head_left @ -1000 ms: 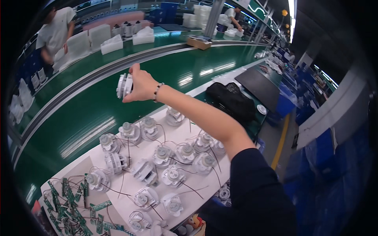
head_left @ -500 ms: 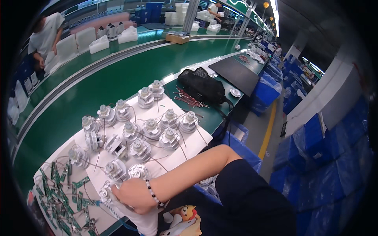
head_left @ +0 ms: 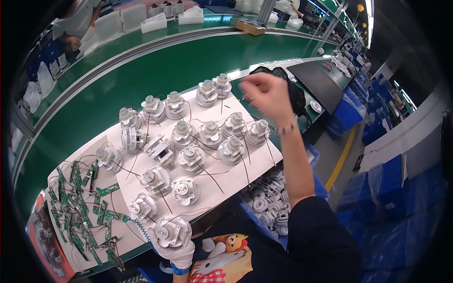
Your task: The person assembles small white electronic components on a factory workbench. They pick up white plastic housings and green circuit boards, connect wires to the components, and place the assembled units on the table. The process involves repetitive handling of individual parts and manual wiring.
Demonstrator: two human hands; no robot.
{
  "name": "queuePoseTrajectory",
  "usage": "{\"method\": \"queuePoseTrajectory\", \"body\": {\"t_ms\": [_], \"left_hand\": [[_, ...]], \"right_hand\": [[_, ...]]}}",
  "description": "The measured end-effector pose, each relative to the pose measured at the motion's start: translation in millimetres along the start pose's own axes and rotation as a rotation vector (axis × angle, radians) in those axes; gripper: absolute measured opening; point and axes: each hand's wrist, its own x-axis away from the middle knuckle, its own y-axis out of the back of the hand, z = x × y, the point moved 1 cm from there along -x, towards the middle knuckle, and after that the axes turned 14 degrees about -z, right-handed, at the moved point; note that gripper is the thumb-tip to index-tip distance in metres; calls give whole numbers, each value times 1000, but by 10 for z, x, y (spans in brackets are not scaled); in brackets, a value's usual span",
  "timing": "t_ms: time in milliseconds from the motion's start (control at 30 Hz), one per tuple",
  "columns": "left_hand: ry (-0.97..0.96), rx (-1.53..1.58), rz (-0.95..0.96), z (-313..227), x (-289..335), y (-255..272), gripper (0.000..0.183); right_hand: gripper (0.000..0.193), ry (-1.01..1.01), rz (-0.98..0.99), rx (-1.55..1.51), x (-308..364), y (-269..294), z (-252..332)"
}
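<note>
My left hand (head_left: 183,254), in a white glove with a blue wrist strap (head_left: 180,270), is closed around a white round motor unit (head_left: 171,232) at the near edge of the table. My right hand (head_left: 270,96), bare and slightly blurred, is raised at the far right, over the table in front of a black bag (head_left: 296,96). Its fingers are bent together in a pinch; what they hold, if anything, I cannot make out. Several similar motor units (head_left: 191,158) with thin brown wires stand on a white sheet (head_left: 214,181) between the hands.
Small green circuit boards (head_left: 75,207) with wires lie heaped at the left. A blue bin (head_left: 247,212) of white round parts stands beside the table's near right edge. Beyond runs a green conveyor (head_left: 127,80), with a person (head_left: 75,23) at its far side.
My right hand has left the motor unit near my left hand and moved up and right toward the black bag. My left hand still holds its unit. The view has shifted.
</note>
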Motion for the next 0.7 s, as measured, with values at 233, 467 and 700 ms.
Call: {"method": "queuePoseTrajectory", "body": {"t_ms": [233, 467, 700], "left_hand": [[-302, -254, 118, 37, -52, -184, 78], [-448, -431, 134, -41, -109, -358, 81], [-307, -443, 213, -231, -168, -310, 95]], "right_hand": [[16, 176, 85, 1126, -292, 209, -2331], [21, 5, 284, 1256, -279, 150, -2014], [22, 40, 323, 1256, -450, 53, -2034]]}}
